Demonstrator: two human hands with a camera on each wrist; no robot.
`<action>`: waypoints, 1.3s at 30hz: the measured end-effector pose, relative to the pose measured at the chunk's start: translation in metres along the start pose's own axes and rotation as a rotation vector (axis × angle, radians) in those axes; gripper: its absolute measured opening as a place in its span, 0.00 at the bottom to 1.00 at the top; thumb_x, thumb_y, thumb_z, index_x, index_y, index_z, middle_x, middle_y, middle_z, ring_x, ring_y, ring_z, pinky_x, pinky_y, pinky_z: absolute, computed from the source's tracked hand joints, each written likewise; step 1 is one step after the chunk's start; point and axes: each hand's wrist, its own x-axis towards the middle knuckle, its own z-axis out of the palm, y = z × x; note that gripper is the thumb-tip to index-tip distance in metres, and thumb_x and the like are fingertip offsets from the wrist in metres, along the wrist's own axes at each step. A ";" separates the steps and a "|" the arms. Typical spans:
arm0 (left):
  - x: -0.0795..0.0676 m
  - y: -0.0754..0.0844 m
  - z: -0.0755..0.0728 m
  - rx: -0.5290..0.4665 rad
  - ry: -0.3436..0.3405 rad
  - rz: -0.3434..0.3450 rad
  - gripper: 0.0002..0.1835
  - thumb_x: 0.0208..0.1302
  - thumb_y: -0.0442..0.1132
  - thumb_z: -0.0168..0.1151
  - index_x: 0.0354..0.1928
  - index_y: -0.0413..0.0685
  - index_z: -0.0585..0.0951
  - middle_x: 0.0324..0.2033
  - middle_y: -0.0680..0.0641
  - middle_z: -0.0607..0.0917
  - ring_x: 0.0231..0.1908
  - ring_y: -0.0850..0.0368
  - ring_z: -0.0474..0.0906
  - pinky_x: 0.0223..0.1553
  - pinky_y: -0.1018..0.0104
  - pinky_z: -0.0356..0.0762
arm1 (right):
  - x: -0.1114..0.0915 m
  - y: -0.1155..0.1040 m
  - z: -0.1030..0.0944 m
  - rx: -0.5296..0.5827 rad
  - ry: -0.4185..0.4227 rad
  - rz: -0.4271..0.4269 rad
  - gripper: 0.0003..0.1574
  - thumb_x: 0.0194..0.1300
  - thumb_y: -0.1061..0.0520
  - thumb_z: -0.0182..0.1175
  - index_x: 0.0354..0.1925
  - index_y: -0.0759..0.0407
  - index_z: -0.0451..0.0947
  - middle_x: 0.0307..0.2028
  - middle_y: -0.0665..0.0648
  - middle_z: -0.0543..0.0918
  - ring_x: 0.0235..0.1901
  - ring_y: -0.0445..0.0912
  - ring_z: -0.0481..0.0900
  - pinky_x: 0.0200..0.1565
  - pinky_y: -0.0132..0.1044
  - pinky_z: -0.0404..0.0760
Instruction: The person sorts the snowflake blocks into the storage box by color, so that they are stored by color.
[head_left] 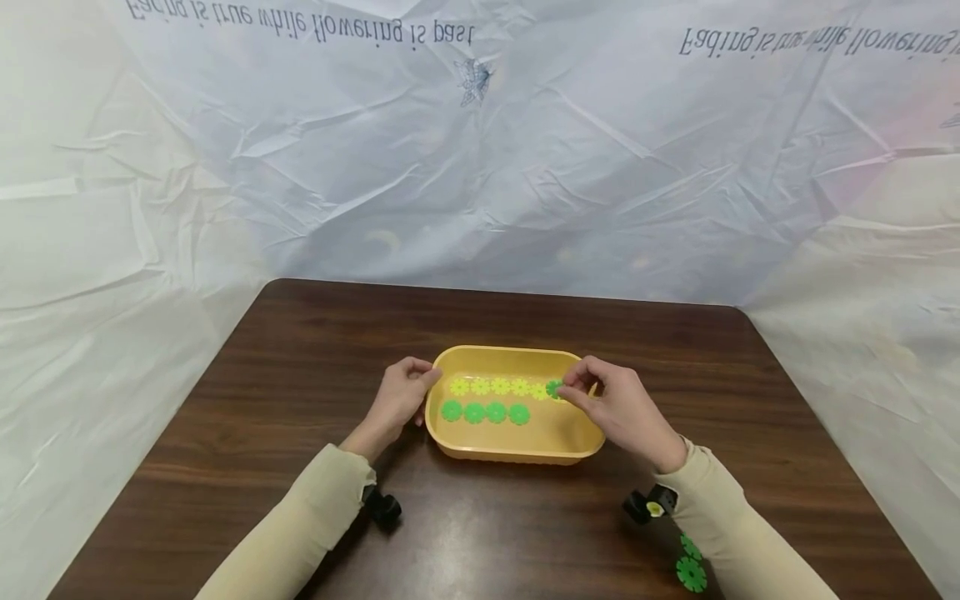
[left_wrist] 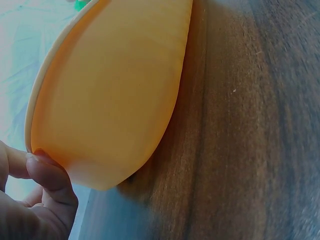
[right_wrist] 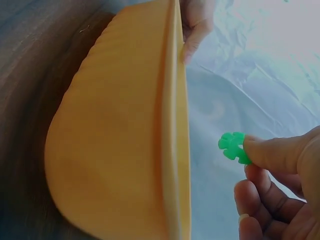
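A yellow plastic basin (head_left: 555, 429) stands on the table. My left hand (head_left: 397, 393) pinches its left rim between thumb and fingers, as the left wrist view also shows. Above the basin's right part, my right hand (head_left: 618, 404) holds a green flower-shaped disc (right_wrist: 231, 146) by its edge, between thumb and fingertips. Inside the basin, several yellow flower-shaped discs (head_left: 500, 386) form a row toward the far side. Several green flower-shaped discs (head_left: 496, 412) make a second row nearer to me, on the left. In the head view, the held disc overlaps the right end of the yellow row.
Green flower-shaped discs (head_left: 691, 575) lie on the dark wooden table (head_left: 330, 333) beside my right forearm, which partly covers them. Black wrist cameras (head_left: 382, 508) sit under both wrists. Pale printed sheeting (head_left: 480, 167) hangs behind the table and at its sides.
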 end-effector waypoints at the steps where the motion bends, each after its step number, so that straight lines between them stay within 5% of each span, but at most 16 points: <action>1: 0.000 0.000 0.000 -0.001 -0.001 0.001 0.15 0.70 0.42 0.58 0.52 0.39 0.75 0.35 0.38 0.82 0.09 0.59 0.64 0.10 0.67 0.67 | 0.002 -0.001 0.002 -0.003 -0.009 0.002 0.07 0.62 0.54 0.68 0.35 0.48 0.77 0.28 0.43 0.78 0.27 0.39 0.74 0.29 0.33 0.75; 17: -0.001 -0.002 -0.002 -0.018 -0.011 0.016 0.15 0.70 0.42 0.58 0.52 0.39 0.75 0.34 0.36 0.82 0.08 0.59 0.64 0.10 0.67 0.67 | 0.030 -0.005 0.030 -0.182 -0.294 0.096 0.05 0.61 0.65 0.66 0.32 0.60 0.78 0.27 0.50 0.78 0.24 0.40 0.71 0.29 0.35 0.75; 23: -0.001 -0.002 -0.001 -0.018 -0.011 0.018 0.15 0.70 0.41 0.58 0.51 0.39 0.75 0.35 0.36 0.82 0.08 0.59 0.64 0.10 0.67 0.67 | 0.034 -0.003 0.042 -0.255 -0.321 0.074 0.07 0.58 0.67 0.68 0.30 0.61 0.78 0.27 0.52 0.80 0.24 0.40 0.72 0.30 0.36 0.76; 39: 0.000 0.001 -0.001 -0.009 -0.013 0.007 0.15 0.70 0.42 0.58 0.52 0.39 0.75 0.34 0.36 0.82 0.08 0.58 0.64 0.11 0.66 0.68 | 0.038 0.006 0.049 -0.339 -0.338 0.178 0.04 0.58 0.70 0.63 0.31 0.64 0.79 0.27 0.55 0.81 0.22 0.43 0.73 0.27 0.35 0.76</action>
